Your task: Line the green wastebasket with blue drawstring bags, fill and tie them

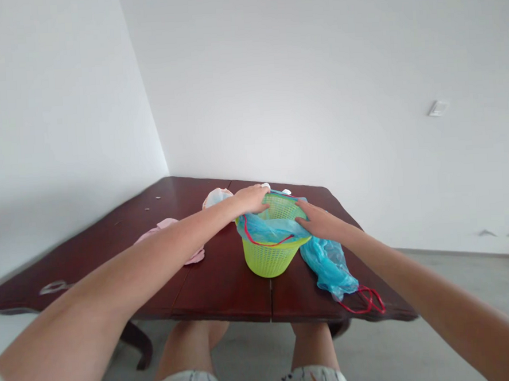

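A yellow-green mesh plastic basket [267,260] stands upright on the table in front of me. A blue garbage bag [265,229] with a red drawstring lies over its near rim and along part of the far rim. My left hand [253,199] grips the bag at the far left of the rim, its thumb on the inner side. On the right side of the rim, my right hand [320,218] has its fingers and thumb closed on the bag. Some fingertips are hidden behind the rim. Another crumpled blue bag [328,263] with red drawstrings lies right of the basket.
The dark red wooden table [217,290] reaches close to the white walls. Pink cloth [197,256] lies left, partly behind my left forearm. A white item with a peach edge [217,197] and small white objects [286,192] sit farther back.
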Motion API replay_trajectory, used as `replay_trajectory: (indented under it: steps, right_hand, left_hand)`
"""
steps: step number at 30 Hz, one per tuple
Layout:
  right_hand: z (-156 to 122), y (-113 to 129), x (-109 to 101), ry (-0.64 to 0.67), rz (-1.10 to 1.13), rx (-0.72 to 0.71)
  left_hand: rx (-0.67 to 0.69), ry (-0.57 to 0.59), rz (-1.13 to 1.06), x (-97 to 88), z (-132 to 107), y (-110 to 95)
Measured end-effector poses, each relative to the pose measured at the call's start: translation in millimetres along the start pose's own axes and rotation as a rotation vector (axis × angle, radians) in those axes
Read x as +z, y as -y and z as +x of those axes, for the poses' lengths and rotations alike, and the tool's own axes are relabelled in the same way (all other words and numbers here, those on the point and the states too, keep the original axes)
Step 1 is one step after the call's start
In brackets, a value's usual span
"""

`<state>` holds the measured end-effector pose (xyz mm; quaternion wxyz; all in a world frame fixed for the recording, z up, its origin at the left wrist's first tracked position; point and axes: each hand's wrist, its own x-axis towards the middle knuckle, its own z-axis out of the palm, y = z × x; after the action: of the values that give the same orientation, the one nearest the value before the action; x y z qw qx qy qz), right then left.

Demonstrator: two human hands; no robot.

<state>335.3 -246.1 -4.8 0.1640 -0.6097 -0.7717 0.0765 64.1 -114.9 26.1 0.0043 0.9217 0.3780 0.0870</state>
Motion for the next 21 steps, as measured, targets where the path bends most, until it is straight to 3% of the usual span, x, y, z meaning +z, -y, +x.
replay_trajectory:
  steps: [6, 15, 18, 21]
  right_hand:
    - [9, -9, 16, -0.048, 0.073, 0.126]
    - [6, -3, 15, -0.007, 0.172, 0.338]
    - [1, -2, 10, 0.011, 0.172, 0.369]
    - [-20, -4, 4, -0.04, 0.184, 0.291]
  left_hand:
    - [0.009, 0.008, -0.127, 9.2, 10, 16]
    - [0.006, 0.051, -0.283, 5.2, 14, 29]
    - [0.001, -0.005, -0.314, -0.7, 3, 27]
    - [0.075, -0.062, -0.384, -14.9, -31, 27]
